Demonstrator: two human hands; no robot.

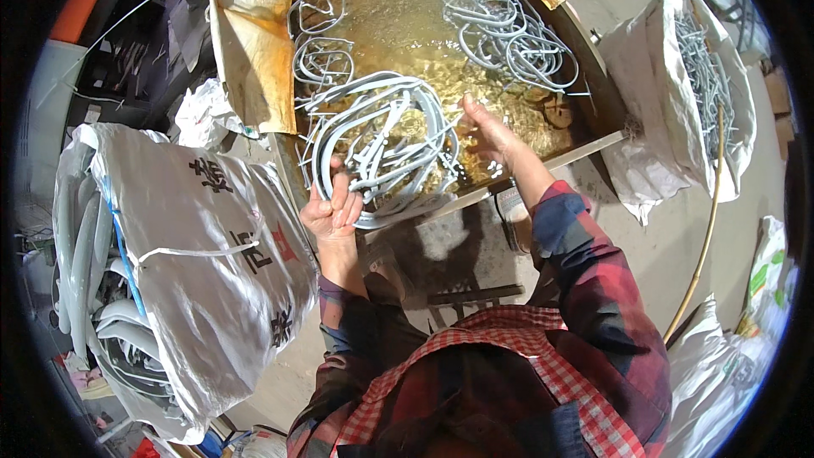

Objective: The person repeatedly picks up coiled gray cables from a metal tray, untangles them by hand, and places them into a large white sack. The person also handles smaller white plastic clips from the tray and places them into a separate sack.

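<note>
A shallow trough (577, 149) of moving, yellowish water (398, 21) lies ahead of me. My left hand (331, 212) is closed on the lower left of a tangled bundle of pale grey bent rods or tubes (373, 93) at the trough's near left. My right hand (492, 131) is right of that bundle, over the water, its fingers apart and partly curled, with nothing visible in them. Similar bent pieces form a looped pile (517, 55) at the back right of the trough and smaller groups (322, 55) along its left.
A white sack (636, 93) of grey pieces stands right, with a thin pole (699, 267) near it. A large sack (212, 288) of long grey pieces is at left, below a stained yellowish sheet (250, 51). More sacks (704, 382) lie lower right.
</note>
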